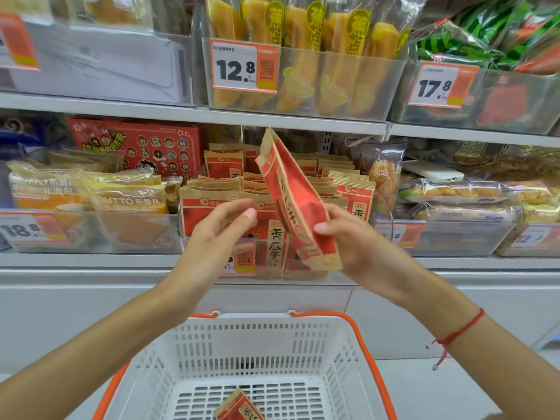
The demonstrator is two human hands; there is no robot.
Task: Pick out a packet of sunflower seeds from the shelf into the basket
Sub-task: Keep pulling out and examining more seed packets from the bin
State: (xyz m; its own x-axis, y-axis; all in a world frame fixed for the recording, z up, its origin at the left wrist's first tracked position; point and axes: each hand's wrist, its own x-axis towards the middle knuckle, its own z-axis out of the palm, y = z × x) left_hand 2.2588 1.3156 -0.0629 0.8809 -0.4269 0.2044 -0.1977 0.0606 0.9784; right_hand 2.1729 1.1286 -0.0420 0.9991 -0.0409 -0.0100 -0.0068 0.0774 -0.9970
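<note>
Head view: the right hand (348,237) pinches the lower end of a red-and-brown packet of sunflower seeds (295,201), tilted with its top toward 11 o'clock above the shelf bin (272,277), its print blurred and partly covered by the thumb. The left hand (221,228), at 9 o'clock of the packet, holds nothing, its fingers loosely curled and apart. Stocked packets (277,237) read 香瓜子; price tags read 12.8 (236,69) and 17.8 (435,86); a second packet (239,407) in the white basket (257,344) is cut off at 6 o'clock.
</note>
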